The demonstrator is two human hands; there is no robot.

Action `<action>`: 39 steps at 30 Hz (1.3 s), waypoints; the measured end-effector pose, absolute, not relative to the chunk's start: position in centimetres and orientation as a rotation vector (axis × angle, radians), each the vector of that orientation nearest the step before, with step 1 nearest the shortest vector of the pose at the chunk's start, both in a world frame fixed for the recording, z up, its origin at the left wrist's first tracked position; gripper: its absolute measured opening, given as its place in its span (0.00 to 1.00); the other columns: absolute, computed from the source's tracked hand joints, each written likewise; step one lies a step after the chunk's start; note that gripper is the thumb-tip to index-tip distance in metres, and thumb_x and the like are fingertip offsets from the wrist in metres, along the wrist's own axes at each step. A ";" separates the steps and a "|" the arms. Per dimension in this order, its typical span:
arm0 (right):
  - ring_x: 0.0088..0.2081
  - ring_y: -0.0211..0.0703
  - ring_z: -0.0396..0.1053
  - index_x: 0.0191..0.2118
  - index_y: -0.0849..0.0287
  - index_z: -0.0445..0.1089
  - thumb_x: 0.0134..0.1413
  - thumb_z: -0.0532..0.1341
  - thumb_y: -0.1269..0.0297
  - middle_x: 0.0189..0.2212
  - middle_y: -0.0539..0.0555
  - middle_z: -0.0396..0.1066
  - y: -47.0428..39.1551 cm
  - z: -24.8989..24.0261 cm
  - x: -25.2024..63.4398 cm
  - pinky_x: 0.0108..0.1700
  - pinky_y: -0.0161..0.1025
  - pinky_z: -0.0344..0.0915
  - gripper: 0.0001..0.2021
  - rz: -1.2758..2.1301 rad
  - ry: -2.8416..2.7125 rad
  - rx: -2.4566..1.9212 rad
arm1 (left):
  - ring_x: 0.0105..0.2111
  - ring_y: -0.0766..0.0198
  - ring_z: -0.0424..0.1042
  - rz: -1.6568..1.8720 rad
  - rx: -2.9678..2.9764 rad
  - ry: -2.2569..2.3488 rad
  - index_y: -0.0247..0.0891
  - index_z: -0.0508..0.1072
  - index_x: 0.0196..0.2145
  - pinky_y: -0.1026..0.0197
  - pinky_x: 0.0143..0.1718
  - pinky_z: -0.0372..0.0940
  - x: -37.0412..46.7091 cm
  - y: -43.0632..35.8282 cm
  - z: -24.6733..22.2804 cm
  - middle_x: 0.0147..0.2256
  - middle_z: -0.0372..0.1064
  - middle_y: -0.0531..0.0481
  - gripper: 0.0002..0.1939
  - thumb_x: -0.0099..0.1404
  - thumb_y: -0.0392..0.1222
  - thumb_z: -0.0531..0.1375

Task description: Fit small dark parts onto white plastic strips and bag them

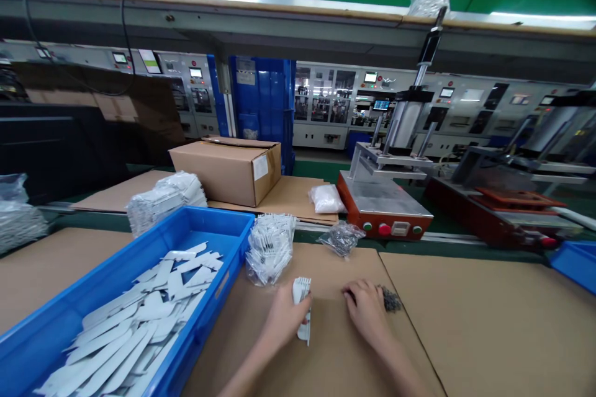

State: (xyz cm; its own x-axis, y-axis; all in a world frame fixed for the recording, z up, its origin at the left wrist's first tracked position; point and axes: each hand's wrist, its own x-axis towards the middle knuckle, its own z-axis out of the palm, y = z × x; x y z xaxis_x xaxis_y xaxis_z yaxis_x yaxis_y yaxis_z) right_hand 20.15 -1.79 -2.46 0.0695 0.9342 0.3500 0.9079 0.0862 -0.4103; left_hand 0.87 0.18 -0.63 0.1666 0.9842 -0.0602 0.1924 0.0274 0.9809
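Note:
My left hand (pixel 285 316) is wrapped round a small stack of white plastic parts (pixel 302 290), held upright over the cardboard-covered table. To its right, my right hand (pixel 365 307) rests low over the cardboard with its fingers curled; whatever lies under its fingertips is hidden. A small pile of dark metal pieces (pixel 390 299) sits just right of that hand. Left of my hands stands a long blue tray (pixel 237 260) holding loose white flat parts (pixel 153 310). Between tray and hands, a clear bag of stacked white parts (pixel 270 247) lies on the cardboard.
A clear bag of dark pieces (pixel 342 237) and a white bag (pixel 326 198) lie behind my hands. A red-based press (pixel 388 205) stands at back right, with another press (pixel 503 211) beyond it. A closed carton (pixel 218 170) is behind the tray.

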 end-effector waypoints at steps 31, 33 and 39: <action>0.31 0.44 0.66 0.29 0.60 0.64 0.46 0.58 0.60 0.27 0.53 0.68 -4.3 -1.1 15.2 0.35 0.36 0.63 0.08 0.899 -1.323 -1.225 | 0.23 0.65 0.66 0.994 1.076 1.100 0.31 0.68 0.26 0.66 0.25 0.61 1.9 -0.4 -0.4 0.22 0.68 0.50 0.13 0.44 0.43 0.63; 0.31 0.43 0.66 0.29 0.60 0.64 0.46 0.58 0.60 0.26 0.53 0.67 -4.2 -1.3 15.2 0.34 0.36 0.63 0.08 0.908 -1.280 -1.216 | 0.23 0.65 0.66 0.980 1.120 1.107 0.31 0.68 0.25 0.66 0.25 0.61 1.9 -0.4 -0.3 0.21 0.68 0.50 0.13 0.44 0.43 0.63; 0.31 0.43 0.67 0.30 0.60 0.65 0.44 0.59 0.56 0.27 0.53 0.69 -3.9 -0.9 15.5 0.35 0.36 0.64 0.12 1.083 -1.238 -1.193 | 0.24 0.63 0.67 1.015 1.141 1.130 0.31 0.68 0.25 0.65 0.25 0.61 1.6 -0.3 0.0 0.22 0.68 0.50 0.13 0.44 0.44 0.63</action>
